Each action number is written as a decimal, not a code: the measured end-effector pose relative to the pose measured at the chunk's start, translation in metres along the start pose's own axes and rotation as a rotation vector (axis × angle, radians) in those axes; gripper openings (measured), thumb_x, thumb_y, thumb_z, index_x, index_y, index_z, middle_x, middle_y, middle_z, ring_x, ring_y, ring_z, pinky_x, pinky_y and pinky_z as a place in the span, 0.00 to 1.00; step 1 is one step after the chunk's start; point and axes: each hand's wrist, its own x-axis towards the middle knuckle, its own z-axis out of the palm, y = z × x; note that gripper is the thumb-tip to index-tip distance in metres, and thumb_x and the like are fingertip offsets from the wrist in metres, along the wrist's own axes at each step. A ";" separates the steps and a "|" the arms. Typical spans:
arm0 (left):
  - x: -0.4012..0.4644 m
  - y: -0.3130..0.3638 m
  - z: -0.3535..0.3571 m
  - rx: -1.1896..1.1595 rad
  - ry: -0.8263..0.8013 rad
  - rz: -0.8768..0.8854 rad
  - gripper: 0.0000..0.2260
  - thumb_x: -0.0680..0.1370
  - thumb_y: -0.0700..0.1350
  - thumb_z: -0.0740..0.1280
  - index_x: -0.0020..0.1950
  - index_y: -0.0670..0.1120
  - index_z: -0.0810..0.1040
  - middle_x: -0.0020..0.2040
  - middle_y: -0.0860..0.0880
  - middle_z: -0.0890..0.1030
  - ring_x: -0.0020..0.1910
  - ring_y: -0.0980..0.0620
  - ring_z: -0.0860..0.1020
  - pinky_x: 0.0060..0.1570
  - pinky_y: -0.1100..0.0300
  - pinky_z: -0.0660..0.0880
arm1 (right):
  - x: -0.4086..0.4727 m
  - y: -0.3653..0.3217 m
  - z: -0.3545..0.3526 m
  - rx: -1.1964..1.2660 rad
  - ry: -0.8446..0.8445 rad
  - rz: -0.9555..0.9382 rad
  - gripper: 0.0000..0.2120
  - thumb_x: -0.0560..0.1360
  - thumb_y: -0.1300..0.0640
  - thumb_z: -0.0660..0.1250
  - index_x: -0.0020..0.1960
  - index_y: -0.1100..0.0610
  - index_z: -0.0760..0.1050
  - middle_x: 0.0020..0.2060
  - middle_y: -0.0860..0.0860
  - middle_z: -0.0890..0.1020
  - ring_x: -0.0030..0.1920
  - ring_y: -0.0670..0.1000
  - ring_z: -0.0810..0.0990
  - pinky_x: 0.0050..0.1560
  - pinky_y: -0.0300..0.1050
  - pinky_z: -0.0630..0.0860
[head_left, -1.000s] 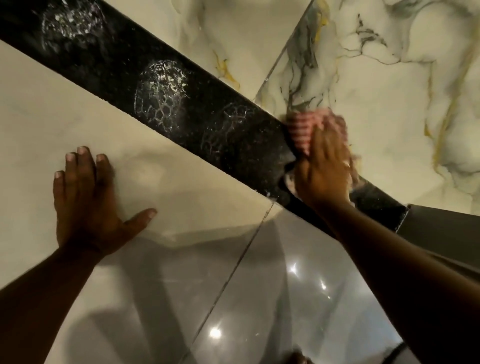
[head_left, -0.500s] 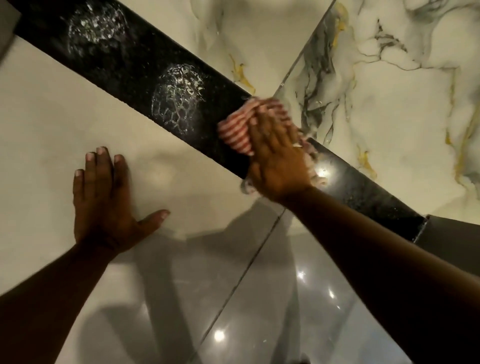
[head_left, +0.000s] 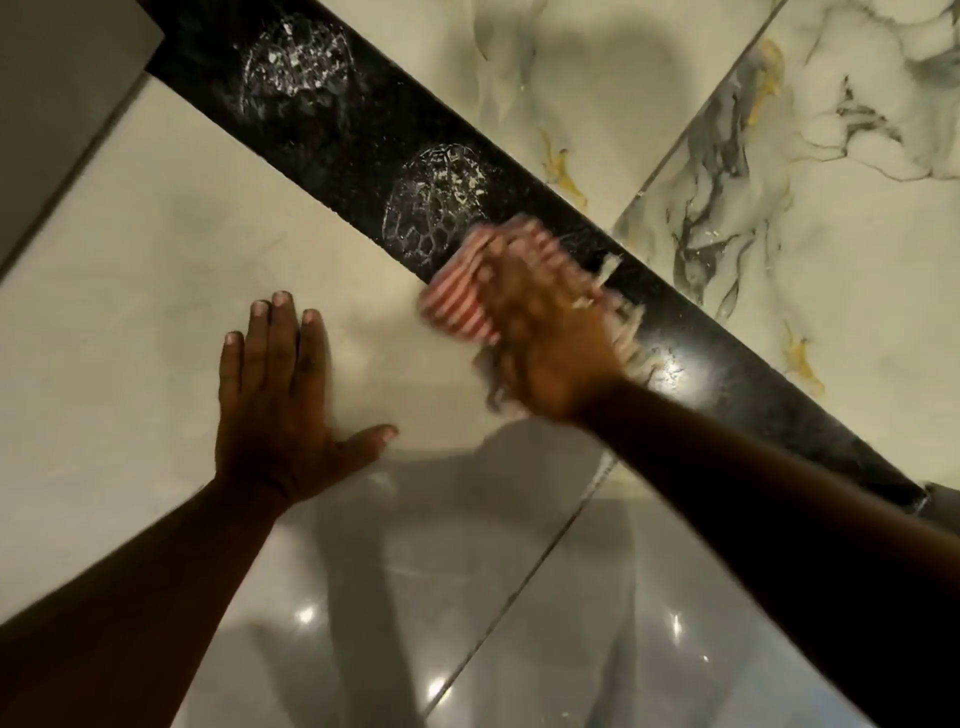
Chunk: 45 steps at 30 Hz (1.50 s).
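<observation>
The right hand (head_left: 545, 338) is pressing down on a red-and-white striped cloth (head_left: 457, 296), which is lying bunched on the near edge of the black stone strip (head_left: 337, 140). Blur is hiding the fingers, so I cannot tell whether they are curling round the cloth or lying flat over it. Just beyond the cloth, a netted foam patch (head_left: 436, 202) is sitting on the strip, and a second foam patch (head_left: 296, 57) is sitting well further along it. The left hand (head_left: 280, 395) is resting released, fingers straight and thumb spread, on the cream tile (head_left: 130, 312) on the near side of the strip. Veined marble tiles (head_left: 831, 234) are lying on the strip's far side.
</observation>
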 end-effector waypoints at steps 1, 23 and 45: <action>0.004 -0.003 -0.001 -0.008 -0.020 -0.011 0.57 0.67 0.76 0.58 0.82 0.36 0.54 0.83 0.33 0.53 0.82 0.33 0.52 0.79 0.38 0.46 | 0.004 0.024 -0.007 -0.020 0.003 0.117 0.32 0.78 0.46 0.50 0.79 0.58 0.55 0.79 0.59 0.56 0.78 0.60 0.54 0.73 0.62 0.62; 0.067 -0.089 -0.017 -0.028 -0.006 -0.282 0.60 0.65 0.79 0.58 0.81 0.37 0.49 0.83 0.33 0.50 0.83 0.36 0.48 0.79 0.40 0.44 | -0.032 -0.004 0.008 0.003 0.160 0.355 0.33 0.79 0.45 0.49 0.79 0.61 0.53 0.78 0.62 0.53 0.79 0.59 0.46 0.78 0.57 0.43; 0.064 -0.088 -0.016 -0.025 0.027 -0.242 0.59 0.66 0.78 0.58 0.81 0.35 0.51 0.82 0.31 0.52 0.82 0.32 0.51 0.78 0.37 0.47 | 0.061 -0.086 0.009 -0.029 0.090 -0.242 0.28 0.79 0.48 0.52 0.75 0.61 0.64 0.75 0.60 0.64 0.76 0.63 0.60 0.76 0.64 0.52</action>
